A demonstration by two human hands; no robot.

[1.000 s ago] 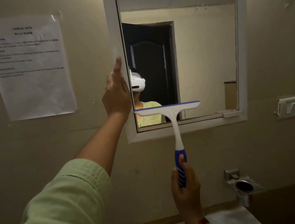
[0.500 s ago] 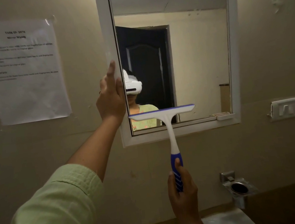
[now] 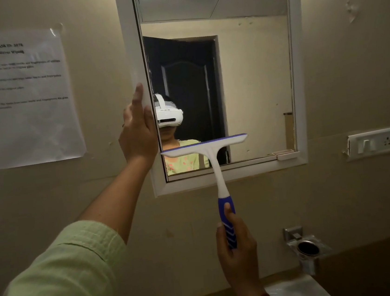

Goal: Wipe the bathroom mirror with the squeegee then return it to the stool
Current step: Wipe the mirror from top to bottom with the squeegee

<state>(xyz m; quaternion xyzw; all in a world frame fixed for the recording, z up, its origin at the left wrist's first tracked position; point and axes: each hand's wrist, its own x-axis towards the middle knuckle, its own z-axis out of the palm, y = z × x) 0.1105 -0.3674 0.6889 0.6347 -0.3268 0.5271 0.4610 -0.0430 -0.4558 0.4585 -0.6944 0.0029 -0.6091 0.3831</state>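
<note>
The white-framed bathroom mirror (image 3: 254, 80) hangs on the beige wall ahead. My right hand (image 3: 237, 252) grips the blue handle of the squeegee (image 3: 210, 151), held upright. Its white blade with a blue edge lies across the lower left part of the glass, slightly tilted. My left hand (image 3: 138, 130) rests flat against the mirror's left frame edge, fingers together and pointing up, with a green sleeve on the arm. The stool is not in view.
A printed paper sheet (image 3: 20, 94) is taped to the wall at left. A switch plate (image 3: 373, 143) sits right of the mirror. A metal soap holder (image 3: 307, 248) sticks out below it. The white sink rim (image 3: 302, 291) shows at the bottom.
The squeegee blade stays low on the glass, close to the mirror's bottom edge. My left hand remains on the frame. The camera has shifted a little.
</note>
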